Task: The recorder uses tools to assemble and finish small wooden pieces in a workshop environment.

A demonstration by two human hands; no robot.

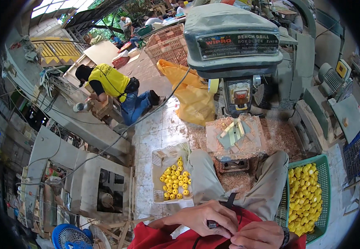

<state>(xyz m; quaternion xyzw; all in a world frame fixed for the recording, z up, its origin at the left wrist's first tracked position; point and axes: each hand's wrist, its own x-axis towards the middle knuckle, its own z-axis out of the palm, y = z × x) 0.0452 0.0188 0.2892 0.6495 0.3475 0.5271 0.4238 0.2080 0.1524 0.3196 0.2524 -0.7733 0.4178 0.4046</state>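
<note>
Left hand (218, 218) and right hand (258, 235) sit with fingers curled; grasping what, I can't tell. I'd steady the black piece (212, 224) beside the left fingers.

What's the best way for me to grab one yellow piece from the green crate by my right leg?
Probably pinch a top piece by its opposite edges, right hand coming from above. The crate is open on top with walls around the heap, and the small, rounded pieces lie packed together, so those on top look easiest to reach.
</note>
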